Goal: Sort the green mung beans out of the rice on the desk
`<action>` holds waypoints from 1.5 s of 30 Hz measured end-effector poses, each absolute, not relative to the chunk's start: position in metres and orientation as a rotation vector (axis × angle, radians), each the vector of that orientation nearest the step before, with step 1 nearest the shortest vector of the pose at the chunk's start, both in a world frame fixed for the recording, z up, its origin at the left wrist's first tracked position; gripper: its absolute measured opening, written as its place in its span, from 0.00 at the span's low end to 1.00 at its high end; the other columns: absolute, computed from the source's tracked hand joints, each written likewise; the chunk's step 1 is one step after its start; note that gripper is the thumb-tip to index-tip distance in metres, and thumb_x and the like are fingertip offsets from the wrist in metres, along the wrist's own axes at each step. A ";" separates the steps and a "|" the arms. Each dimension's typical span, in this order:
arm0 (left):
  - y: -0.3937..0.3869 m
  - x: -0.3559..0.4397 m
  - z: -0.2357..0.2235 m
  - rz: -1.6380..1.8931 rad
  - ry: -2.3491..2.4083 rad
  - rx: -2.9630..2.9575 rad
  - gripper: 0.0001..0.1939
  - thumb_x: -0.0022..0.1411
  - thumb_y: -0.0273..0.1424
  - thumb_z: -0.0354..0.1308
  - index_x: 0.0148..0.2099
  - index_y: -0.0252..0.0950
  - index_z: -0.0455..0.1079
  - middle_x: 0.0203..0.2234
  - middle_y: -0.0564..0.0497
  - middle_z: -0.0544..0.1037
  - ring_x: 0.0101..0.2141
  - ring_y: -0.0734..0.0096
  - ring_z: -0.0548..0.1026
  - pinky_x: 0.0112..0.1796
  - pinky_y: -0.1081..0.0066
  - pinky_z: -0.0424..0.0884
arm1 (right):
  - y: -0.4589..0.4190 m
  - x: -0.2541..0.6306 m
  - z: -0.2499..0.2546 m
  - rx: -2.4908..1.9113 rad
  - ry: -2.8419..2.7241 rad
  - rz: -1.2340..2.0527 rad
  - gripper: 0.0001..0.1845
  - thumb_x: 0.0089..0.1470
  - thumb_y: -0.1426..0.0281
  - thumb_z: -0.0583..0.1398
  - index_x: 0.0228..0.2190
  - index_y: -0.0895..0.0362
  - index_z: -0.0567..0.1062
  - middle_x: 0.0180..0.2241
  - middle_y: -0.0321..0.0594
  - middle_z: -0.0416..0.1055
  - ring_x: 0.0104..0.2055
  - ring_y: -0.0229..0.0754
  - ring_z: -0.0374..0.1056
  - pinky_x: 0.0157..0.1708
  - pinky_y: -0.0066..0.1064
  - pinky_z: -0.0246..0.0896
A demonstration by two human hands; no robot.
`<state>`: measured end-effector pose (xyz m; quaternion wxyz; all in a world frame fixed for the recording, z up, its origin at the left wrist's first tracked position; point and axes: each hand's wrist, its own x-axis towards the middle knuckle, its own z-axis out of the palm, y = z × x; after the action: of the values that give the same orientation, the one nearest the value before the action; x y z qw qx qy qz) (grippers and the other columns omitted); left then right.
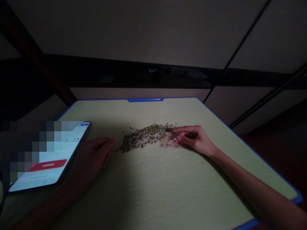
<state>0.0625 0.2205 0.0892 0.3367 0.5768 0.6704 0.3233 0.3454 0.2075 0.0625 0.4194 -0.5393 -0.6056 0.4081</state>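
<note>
A low pile of green beans mixed with pale grains [146,135] stretches across the middle of the table. At its left end, my left hand [98,151] rests in shadow, fingers curled and pressed together; anything inside them is hidden. My right hand [195,139] is at the right end of the pile, its thumb and index finger apart. Beneath and beside those fingertips lies a pinkish, see-through, fan-shaped patch [164,141], too blurred to identify. A tiny white spot shows by the thumb tip.
A lit phone [51,164] leans beside my left forearm, showing digits and a red button. The pale tabletop [168,188] has a blue edge and a blue handle strip [145,100] at the back. Behind it stand light cabinet panels [134,32] with a dark band.
</note>
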 end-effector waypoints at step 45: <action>0.219 0.063 0.092 0.835 1.743 1.518 0.21 0.41 0.49 0.48 0.11 0.39 0.54 0.05 0.59 0.56 0.12 0.78 0.56 0.17 0.76 0.53 | 0.216 0.360 0.066 -1.462 -1.338 0.721 0.17 0.37 0.69 0.62 0.32 0.64 0.79 0.20 0.40 0.74 0.22 0.38 0.68 0.26 0.32 0.65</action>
<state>0.0633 0.2194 0.0922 0.3355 0.5819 0.6682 0.3200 0.3602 0.2165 0.0658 0.4935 -0.6030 -0.5517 0.2974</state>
